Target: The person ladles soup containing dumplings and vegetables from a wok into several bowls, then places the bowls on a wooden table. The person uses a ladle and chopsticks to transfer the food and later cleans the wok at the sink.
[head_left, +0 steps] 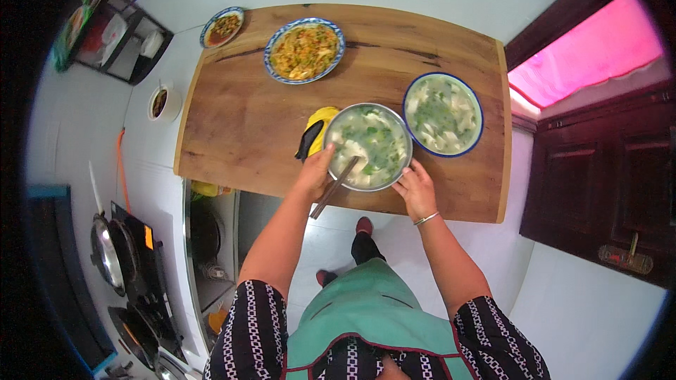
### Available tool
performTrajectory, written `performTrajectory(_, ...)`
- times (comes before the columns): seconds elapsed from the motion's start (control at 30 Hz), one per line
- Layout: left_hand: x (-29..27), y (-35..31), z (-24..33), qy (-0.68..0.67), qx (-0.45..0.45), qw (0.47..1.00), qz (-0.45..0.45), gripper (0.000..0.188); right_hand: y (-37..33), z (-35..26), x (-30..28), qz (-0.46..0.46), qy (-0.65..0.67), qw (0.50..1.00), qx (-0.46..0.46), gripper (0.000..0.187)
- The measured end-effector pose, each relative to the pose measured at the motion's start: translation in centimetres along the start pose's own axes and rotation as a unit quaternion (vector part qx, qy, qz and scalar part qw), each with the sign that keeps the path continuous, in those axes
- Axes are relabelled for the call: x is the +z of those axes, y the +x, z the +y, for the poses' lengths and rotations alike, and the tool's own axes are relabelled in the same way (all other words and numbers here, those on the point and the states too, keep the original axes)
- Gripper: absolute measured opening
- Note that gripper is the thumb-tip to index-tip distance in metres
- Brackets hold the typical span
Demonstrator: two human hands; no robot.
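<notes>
A steel bowl of pale soup with white pieces and green leaves (370,144) is between my two hands at the front edge of the wooden table. My left hand (317,171) grips its left rim, and my right hand (417,188) holds its lower right side, fingers partly hidden beneath it. Dark chopsticks (334,188) rest in the soup and stick out over the near rim. A yellow and black cloth (318,130) lies against the bowl's left side. Just to the right stands a blue-rimmed white bowl (443,114) of similar soup.
On the wooden table (239,119) are a plate of orange-yellow food (305,51) and a small dish of sauce (222,27). A white cup (164,103) stands left of it. Pans (108,253) sit at a stove lower left. A dark door (598,176) is at right.
</notes>
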State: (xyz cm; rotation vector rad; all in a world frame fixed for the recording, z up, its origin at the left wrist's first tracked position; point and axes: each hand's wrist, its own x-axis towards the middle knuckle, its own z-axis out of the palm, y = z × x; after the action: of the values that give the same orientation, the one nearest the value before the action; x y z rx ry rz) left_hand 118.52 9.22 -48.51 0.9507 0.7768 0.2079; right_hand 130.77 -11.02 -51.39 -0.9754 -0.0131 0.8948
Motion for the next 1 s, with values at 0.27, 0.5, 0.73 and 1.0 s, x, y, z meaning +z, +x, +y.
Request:
performTrajectory(0.27,-6.2,-13.5,-0.3,0.000,0.029,0.993,0.112,0.044,-10.1,5.0,-2.2,-0.012,-0.087,0.990,0.109,0.030)
performTrajectory(0.5,-14.0,-44.4,-8.7,-0.122,0.035,0.947,0.296,0.023,-27.8,12.9,15.1,-0.346,-0.316,0.843,0.265,0.026)
performTrajectory(0.73,-18.3,-70.8,-11.6,-0.202,0.143,0.891,0.380,0.038,-50.8,21.4,32.9,-0.625,-0.432,0.643,0.096,0.027)
performTrajectory(1.0,-28.3,-91.9,-16.4,-0.391,0.326,0.664,0.548,0.036,-63.9,29.8,50.9,-0.691,-0.433,0.562,-0.139,0.029)
